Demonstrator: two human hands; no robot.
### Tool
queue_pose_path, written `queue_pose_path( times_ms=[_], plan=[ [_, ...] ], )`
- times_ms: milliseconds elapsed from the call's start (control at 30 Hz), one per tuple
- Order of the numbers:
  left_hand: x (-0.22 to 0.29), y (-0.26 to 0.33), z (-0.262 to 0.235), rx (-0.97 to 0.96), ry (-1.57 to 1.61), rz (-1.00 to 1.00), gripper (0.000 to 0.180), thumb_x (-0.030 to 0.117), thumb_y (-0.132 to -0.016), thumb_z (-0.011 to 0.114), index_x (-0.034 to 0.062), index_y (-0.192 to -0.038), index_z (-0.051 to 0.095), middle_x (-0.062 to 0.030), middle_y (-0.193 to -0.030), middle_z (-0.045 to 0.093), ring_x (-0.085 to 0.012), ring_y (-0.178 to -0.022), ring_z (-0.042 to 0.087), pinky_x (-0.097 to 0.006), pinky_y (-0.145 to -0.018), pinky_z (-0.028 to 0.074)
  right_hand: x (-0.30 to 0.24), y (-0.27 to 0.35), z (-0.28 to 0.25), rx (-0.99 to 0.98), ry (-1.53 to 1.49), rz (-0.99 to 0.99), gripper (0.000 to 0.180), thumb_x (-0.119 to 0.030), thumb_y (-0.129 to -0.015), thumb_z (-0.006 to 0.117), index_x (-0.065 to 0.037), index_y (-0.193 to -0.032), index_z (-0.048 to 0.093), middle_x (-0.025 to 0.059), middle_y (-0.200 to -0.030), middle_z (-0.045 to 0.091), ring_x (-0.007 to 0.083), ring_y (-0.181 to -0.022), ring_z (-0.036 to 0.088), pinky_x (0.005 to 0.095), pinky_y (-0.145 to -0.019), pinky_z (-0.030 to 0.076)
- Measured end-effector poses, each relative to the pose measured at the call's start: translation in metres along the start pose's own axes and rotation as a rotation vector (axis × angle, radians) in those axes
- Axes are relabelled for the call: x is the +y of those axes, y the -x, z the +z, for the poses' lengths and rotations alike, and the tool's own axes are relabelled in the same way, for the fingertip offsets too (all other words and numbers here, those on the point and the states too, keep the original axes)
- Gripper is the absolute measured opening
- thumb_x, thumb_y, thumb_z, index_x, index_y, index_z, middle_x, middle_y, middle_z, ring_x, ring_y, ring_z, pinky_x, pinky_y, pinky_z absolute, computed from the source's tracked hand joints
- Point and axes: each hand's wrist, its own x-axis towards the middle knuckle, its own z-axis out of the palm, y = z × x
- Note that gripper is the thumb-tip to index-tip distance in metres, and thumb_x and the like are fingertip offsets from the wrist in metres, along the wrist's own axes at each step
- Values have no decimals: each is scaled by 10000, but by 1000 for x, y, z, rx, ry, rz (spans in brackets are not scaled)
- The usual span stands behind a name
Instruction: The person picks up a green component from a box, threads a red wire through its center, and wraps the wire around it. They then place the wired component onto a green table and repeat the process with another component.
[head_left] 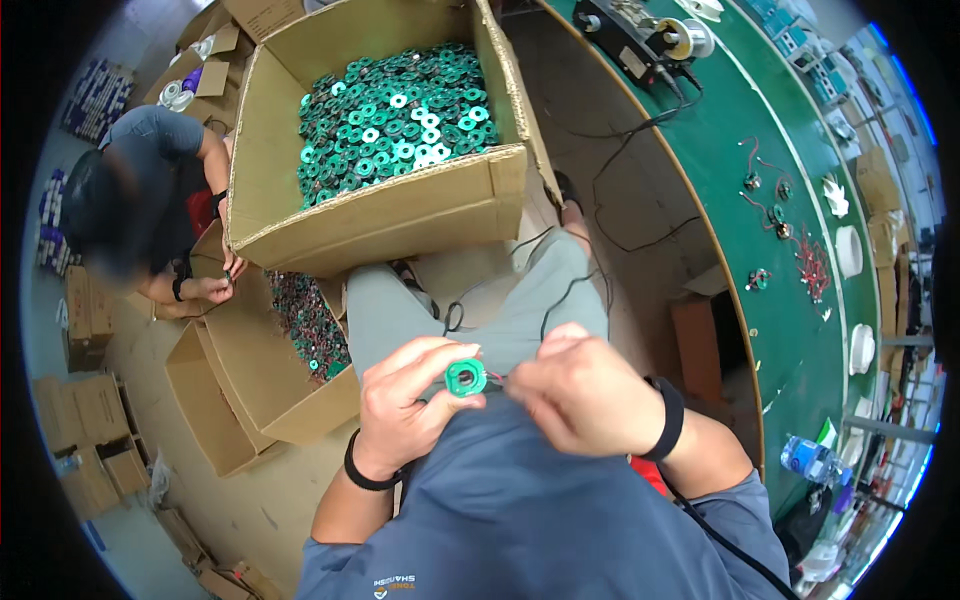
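My left hand [405, 405] pinches a small round green part with a dark hole in its middle [464, 389], a motor stator by its look, between thumb and fingers. Thin red wires [494, 377] come out of its right side toward my right hand [592, 395]. The fingers of that hand are curled closed at the wire ends; slight blur hides their tips. Both hands are above my lap, and each wrist has a black band.
A large cardboard box [385, 215] full of green ring parts [400, 120] stands ahead. Left of my knees, another box [255, 375] holds wired parts. A co-worker [150, 190] handles something small there. On the right, a green bench [690, 130] carries wired parts, a spool and a bottle [812, 460].
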Motion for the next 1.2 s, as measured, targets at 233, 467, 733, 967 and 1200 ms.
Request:
queue_pose_path(
  times_ms=[233, 467, 733, 967, 1200],
  plan=[
    [21, 13, -11, 5, -110, 43, 413, 169, -751, 894, 8, -1103, 750, -123, -972, 743, -249, -846, 734, -339, -734, 579, -11, 11, -1, 49, 29, -17, 88, -95, -898, 652, -68, -825, 611, 112, -640, 568, 332, -670, 615, 412, -760, 456],
    [5, 38, 3, 104, 30, -17, 423, 115, -748, 894, -18, -1116, 730, -132, -986, 738, -207, -850, 727, -293, -741, 569, -4, 39, -1, -40, 19, -21, 109, -109, -922, 694, -69, -1018, 722, 38, -815, 687, 246, -739, 627, 361, -771, 456],
    [-5, 81, -22, 325, 225, -115, 405, 41, -799, 835, -55, -1166, 692, -123, -1049, 681, -200, -907, 703, -326, -821, 602, 85, 37, 80, 68, -511, 222, 561, 27, -812, 575, -43, -1368, 547, 76, -1086, 546, 147, -880, 585, 285, -824, 525],
    [5, 108, -30, 397, 205, -173, 485, 218, -833, 876, -46, -1190, 681, -118, -1058, 678, -211, -910, 701, -346, -817, 603, 124, -6, 141, 175, -135, 109, 588, 43, -804, 599, -62, -1373, 493, 193, -1139, 495, 373, -962, 616, 436, -867, 541],
    [-4, 105, -14, 365, 263, -246, 438, 136, -822, 864, -58, -1174, 689, -116, -1047, 687, -200, -926, 705, -335, -829, 592, 109, 13, 124, 112, -262, 134, 668, 36, -794, 605, -76, -1437, 461, 164, -1158, 487, 318, -968, 624, 405, -869, 547]
  ],
)
